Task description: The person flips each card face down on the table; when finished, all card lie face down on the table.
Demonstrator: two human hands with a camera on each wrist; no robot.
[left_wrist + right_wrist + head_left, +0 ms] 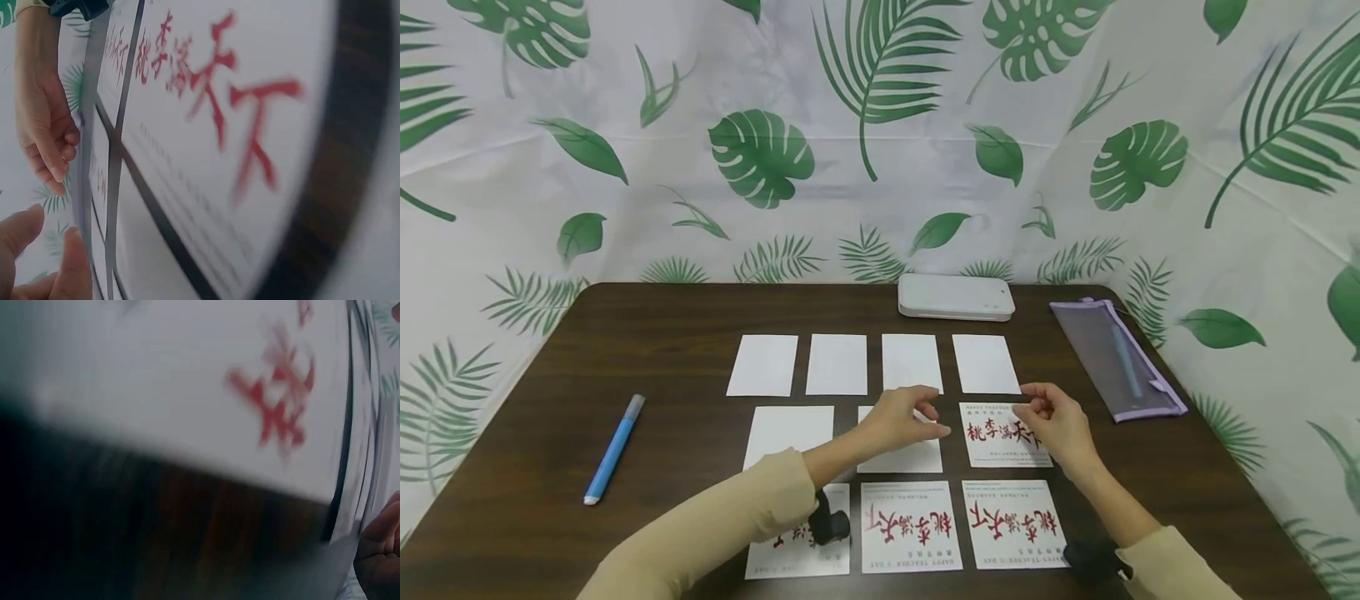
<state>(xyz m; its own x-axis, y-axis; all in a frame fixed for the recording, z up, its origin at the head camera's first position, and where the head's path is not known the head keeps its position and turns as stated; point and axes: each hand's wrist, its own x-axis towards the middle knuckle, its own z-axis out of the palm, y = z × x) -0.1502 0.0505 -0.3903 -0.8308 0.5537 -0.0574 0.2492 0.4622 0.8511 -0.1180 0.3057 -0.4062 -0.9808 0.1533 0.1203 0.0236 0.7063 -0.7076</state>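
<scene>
My left hand (901,421) hovers over a blank white card (898,458) in the middle row, thumb and fingers apart with nothing between them. My right hand (1063,427) is over the right part of a white card with red Chinese characters (1000,454), partly covering its corner. In the left wrist view the right hand (47,119) appears with loosely bent fingers and nothing visible in them. More red-lettered cards lie in the front row, such as the middle card (912,542); the left card (797,558) is partly behind my left wrist.
Behind these lies a row of several smaller blank cards (837,365). A white flat case (955,297) rests at the back edge of the dark wooden table (677,467). On the left is a blue marker (615,450); on the right, a purple-edged mesh pouch (1097,358) with a pen inside.
</scene>
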